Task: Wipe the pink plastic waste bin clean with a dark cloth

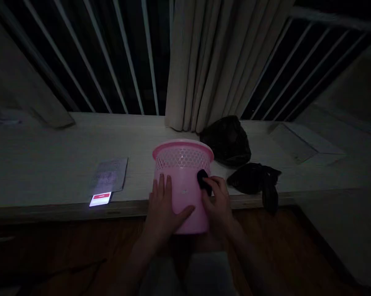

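Note:
A pink plastic wastebasket (187, 176), with a band of mesh holes below its rim, is tilted at the front edge of the pale ledge. My left hand (163, 205) lies spread against its left side, thumb pointing right. At the basket's right side, my right hand (217, 197) pinches a small dark bundle (203, 181), which looks like soft cloth or a rolled bag; its kind is not clear in the dim light. The bundle touches the basket wall below the mesh.
Right of the basket lie a large black plastic bag (226, 142) and a smaller knotted black bag (253, 179). A white box (308, 144) stands farther right. On the left, a lit phone (100, 199) sticks out from under a paper sheet (109, 174). Curtains (200, 61) hang behind, before barred windows.

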`<state>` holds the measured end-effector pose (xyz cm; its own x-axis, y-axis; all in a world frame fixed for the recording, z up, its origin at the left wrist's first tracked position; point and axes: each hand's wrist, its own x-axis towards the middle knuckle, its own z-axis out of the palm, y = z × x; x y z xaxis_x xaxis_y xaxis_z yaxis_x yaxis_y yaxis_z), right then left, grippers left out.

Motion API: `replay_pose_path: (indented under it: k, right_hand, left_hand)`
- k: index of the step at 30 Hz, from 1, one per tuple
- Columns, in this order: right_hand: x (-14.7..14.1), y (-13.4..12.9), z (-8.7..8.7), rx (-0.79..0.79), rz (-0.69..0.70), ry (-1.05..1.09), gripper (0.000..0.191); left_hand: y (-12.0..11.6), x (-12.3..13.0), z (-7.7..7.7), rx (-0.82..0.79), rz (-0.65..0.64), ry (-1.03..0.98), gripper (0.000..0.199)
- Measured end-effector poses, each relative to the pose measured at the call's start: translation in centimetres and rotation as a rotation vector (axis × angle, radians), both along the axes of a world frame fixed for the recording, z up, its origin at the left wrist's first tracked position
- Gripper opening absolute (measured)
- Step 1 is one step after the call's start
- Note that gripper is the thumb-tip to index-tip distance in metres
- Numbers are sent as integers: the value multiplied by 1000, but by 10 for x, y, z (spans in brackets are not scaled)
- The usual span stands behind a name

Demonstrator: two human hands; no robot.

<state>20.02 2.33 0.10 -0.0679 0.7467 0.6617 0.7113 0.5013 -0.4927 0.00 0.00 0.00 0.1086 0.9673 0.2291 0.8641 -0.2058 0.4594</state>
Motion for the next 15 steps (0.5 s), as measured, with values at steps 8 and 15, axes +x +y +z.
replay_pose_path:
  k: [8, 15]
  right_hand:
    - [-19, 11, 14, -100, -16, 61, 27]
    - [-37, 26, 20, -80, -62, 68, 21]
  left_hand:
    - [14, -22, -5, 16, -54, -96, 103]
    - [28, -33, -12, 84, -61, -142, 98]
